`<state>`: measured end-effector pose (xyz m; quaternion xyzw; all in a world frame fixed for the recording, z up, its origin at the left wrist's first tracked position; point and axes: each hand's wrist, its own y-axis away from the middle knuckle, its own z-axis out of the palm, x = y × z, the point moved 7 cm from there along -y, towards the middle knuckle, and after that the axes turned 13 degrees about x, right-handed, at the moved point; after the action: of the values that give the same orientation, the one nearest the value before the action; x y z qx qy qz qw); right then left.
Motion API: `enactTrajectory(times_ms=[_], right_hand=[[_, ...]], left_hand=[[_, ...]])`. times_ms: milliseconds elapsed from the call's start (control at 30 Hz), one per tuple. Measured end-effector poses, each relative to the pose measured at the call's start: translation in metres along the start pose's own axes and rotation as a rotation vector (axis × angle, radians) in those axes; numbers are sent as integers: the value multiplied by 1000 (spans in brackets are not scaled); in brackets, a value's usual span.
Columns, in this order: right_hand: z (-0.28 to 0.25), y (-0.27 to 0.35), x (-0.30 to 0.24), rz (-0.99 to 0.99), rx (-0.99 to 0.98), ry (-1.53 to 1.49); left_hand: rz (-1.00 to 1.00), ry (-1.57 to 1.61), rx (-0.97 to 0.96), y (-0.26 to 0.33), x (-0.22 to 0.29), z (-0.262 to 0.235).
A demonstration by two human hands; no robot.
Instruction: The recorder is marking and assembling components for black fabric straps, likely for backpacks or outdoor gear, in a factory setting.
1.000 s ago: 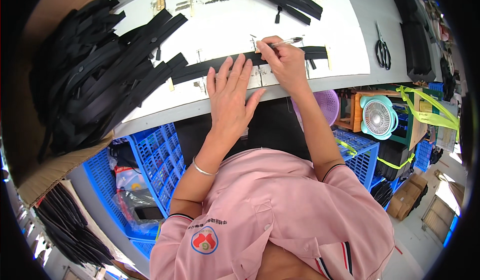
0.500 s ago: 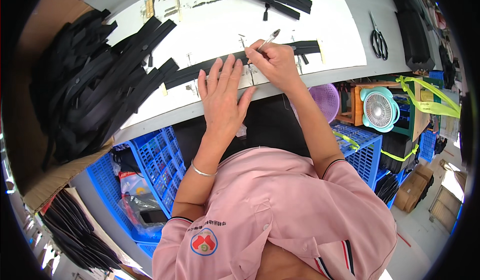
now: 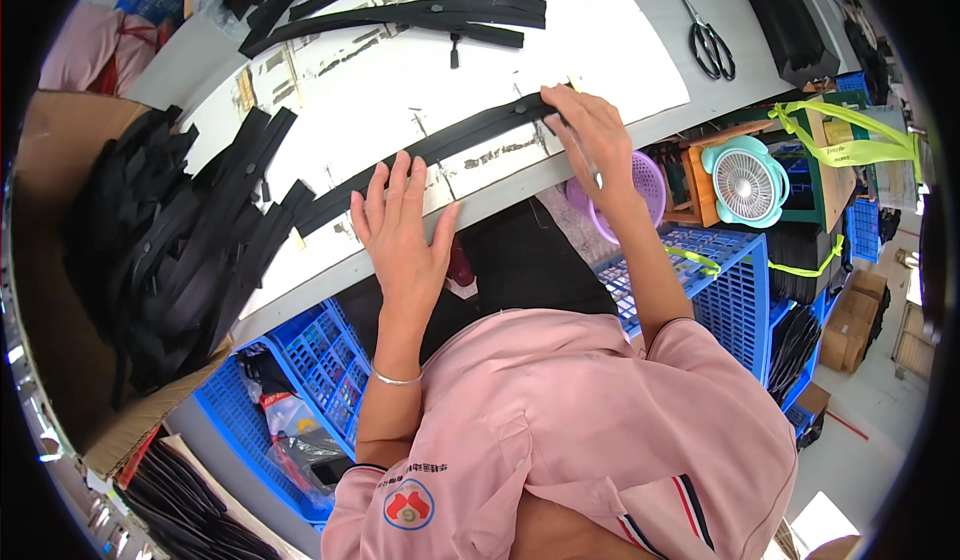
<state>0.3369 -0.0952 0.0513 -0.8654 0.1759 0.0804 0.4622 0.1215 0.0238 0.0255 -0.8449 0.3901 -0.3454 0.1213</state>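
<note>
Bright, even light fills the scene, strongest on the white table (image 3: 420,90) at the far side, which nearly washes out. Shadows are soft and short. Straight edges bend toward the rim, where black corners close in. Focus is sharp throughout.

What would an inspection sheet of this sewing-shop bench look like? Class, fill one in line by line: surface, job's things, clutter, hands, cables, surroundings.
Surface: white worktable, marked with dark smudges.
Job's things: long black strip lying flat across the table.
Clutter: heap of black strips at the left; more black strips at the far edge; scissors.
Hands: left hand pressed flat, fingers spread, beside the strip; right hand on the strip's right end.
Cables: nothing seen.
Surroundings: blue crates under the table, small teal fan, purple basket, cardboard box.
</note>
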Motion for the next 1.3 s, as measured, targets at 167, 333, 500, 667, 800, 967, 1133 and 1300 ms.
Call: enactTrajectory(times_ms=[167,333,500,667,800,967,1133,1300], right_hand=[[-7,12,-1,-17,9,0],[-4,21,12,29,73,-26],[-7,15,13,107,79,-121],[-6,17,19,177,46,-182],[-8,16,21,224,37,-236],[-8,18,24,228,71,-239],[-10,16,22,213,107,-230],[-7,21,25,264,71,-272]], left_hand=[[-24,1,-32,2,-1,1],[-43,67,27,-7,12,7],[67,193,61,-42,62,44],[57,286,16,-62,81,82],[31,278,-122,-81,82,83],[-10,307,-309,-99,83,97],[-158,397,-436,-115,73,98],[-307,461,-749,-119,61,107]])
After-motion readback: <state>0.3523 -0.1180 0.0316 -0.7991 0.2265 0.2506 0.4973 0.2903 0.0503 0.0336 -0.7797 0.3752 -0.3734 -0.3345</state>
